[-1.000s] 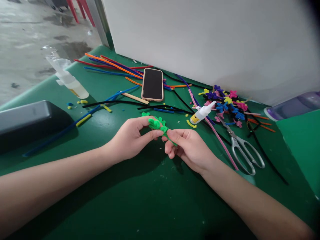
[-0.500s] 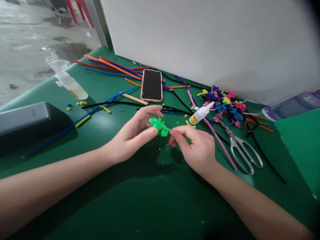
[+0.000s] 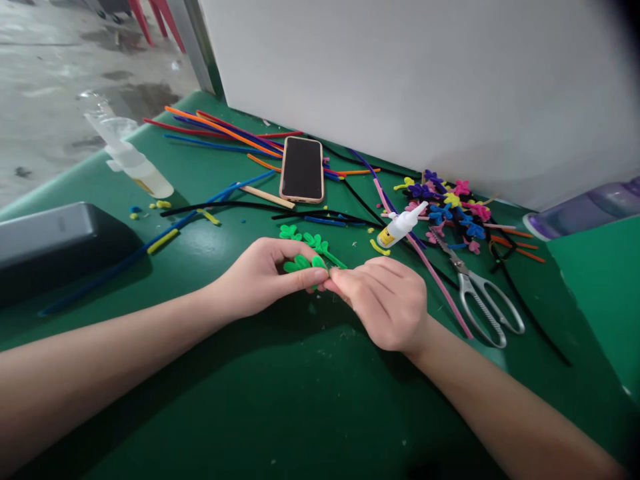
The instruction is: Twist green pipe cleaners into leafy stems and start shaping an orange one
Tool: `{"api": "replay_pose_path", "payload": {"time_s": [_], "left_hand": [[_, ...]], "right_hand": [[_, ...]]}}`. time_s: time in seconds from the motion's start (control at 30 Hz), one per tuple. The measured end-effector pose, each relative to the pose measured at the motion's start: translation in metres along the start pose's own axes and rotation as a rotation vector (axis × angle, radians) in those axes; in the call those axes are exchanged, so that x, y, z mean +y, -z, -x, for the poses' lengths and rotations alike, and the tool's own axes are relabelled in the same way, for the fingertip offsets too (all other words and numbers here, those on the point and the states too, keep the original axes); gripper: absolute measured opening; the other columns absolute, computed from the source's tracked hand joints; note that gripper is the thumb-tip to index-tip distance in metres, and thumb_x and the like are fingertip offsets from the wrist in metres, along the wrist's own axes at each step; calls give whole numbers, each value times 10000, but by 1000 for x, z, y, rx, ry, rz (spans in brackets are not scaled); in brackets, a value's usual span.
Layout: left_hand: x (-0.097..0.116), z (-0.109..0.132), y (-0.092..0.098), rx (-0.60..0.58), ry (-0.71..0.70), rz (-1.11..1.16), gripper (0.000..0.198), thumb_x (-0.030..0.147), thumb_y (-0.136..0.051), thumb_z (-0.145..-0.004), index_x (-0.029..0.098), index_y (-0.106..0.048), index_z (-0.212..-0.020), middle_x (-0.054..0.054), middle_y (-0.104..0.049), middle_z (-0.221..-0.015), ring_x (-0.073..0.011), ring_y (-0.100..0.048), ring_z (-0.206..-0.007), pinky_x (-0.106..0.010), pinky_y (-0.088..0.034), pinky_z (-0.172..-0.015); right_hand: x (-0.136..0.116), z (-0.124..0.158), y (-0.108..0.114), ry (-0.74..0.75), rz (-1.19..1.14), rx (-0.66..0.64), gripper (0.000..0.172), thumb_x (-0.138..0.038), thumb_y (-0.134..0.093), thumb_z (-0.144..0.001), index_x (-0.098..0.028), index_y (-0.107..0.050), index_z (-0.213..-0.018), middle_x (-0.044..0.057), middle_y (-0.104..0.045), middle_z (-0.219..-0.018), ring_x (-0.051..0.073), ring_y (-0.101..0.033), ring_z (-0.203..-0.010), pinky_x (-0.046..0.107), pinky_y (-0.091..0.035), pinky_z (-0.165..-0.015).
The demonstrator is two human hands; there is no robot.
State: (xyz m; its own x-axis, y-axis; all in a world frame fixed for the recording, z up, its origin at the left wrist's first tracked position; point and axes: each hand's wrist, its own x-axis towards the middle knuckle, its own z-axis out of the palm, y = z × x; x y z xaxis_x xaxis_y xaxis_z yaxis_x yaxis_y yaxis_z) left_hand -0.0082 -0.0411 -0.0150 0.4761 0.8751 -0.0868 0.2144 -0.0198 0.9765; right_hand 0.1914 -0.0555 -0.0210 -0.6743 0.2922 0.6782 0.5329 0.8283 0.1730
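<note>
My left hand (image 3: 260, 275) is closed, thumb and fingers pinching a green pipe-cleaner leaf shape (image 3: 298, 263) with rounded loops. Thumb and fingertips of my right hand (image 3: 387, 297) are pressed together at the right end of the same shape, touching my left fingertips. The exact spot gripped there is hidden by the fingers. Just beyond the left fingers, more green pipe-cleaner loops (image 3: 315, 243) show, with a straight stem slanting down to the right. Whether these loops join the held shape I cannot tell. A white glue bottle (image 3: 400, 225) lies tilted behind my right hand.
Scissors (image 3: 483, 293) lie at the right, near a heap of pipe-cleaner flowers (image 3: 455, 203). Behind the hands are a phone (image 3: 302, 170) and loose pipe cleaners (image 3: 225, 137). A clear bottle (image 3: 143, 170) and a dark case (image 3: 55, 247) are at the left; a purple bottle (image 3: 585, 210) is far right.
My left fingers have closed around the green shape, and both hands' fingertips have come together. The green loops have spread apart, with some now beyond my left hand. The view shifted slightly.
</note>
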Motion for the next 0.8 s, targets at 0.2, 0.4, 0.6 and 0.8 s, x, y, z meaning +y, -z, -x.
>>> {"api": "replay_pose_path", "payload": {"time_s": [0.2,0.4,0.6,0.8], "left_hand": [[-5,-1,1,93,-163,-90,135,293,-619,-812,163,-652,-798,-3,-689,-738,-120,-626,-663,-206,-490,-610],[-4,2,1,245,-355,-278,91,251,-617,-815,166,-645,-802,-40,-678,-785,-156,-613,-748,-282,-472,-724],[-10,-1,5,260,-568,-432,20,224,-643,-796,206,-648,-788,-4,-666,-718,-149,-569,-665,-372,-426,-819],[-10,-3,4,323,-596,-335,127,237,-570,-844,200,-612,-957,-72,-635,-950,-202,-563,-934,-356,-444,-839]], "right_hand": [[-8,-6,1,-455,-282,-8,128,-255,-595,-861,-161,-647,-792,4,-685,-636,106,-596,-538,250,-434,-537],[-12,-20,5,-1164,-1174,-173,242,-350,-569,-860,-164,-634,-720,-12,-676,-605,76,-588,-459,194,-458,-478],[-5,-14,-4,-1488,-1948,-292,273,-387,-621,-820,-141,-630,-703,-52,-567,-480,19,-446,-370,149,-359,-410],[-4,-18,3,-1306,-1395,-243,256,-373,-601,-833,-157,-607,-695,-26,-626,-555,56,-535,-441,180,-406,-455]]}}
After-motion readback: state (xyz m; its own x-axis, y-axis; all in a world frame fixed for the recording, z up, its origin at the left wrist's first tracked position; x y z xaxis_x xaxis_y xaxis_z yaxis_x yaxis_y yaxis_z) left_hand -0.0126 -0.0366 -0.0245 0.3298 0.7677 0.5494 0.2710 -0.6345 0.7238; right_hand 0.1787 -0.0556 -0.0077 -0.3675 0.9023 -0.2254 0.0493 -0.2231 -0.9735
